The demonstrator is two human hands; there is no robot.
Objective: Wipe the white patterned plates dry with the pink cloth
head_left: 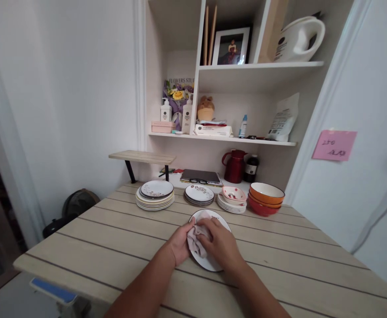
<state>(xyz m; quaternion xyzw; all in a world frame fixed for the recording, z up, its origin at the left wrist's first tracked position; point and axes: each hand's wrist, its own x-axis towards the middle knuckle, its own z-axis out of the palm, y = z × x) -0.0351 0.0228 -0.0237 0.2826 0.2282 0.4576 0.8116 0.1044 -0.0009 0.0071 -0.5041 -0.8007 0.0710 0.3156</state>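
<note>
A white plate [210, 264] with a dark rim is tilted up above the near middle of the table. At its left edge my left hand [181, 243] grips it, the thumb near the upper rim and the other fingers mostly hidden behind. Across the plate's face lies a crumpled pale pink cloth [196, 240]. My right hand [218, 240] is closed on this cloth and presses it against the plate, its fingers bent. Part of the printed pattern shows near the plate's top, above my right fingers.
Along the back of the slatted table [114, 247] stand a tall plate stack [155, 201], a lower stack of dark-rimmed plates [199, 194], pink bowls on small plates [233, 196], and orange and red bowls [265, 201]. Behind them are a red jug [234, 167], a dark bottle [251, 168] and a laptop [200, 176].
</note>
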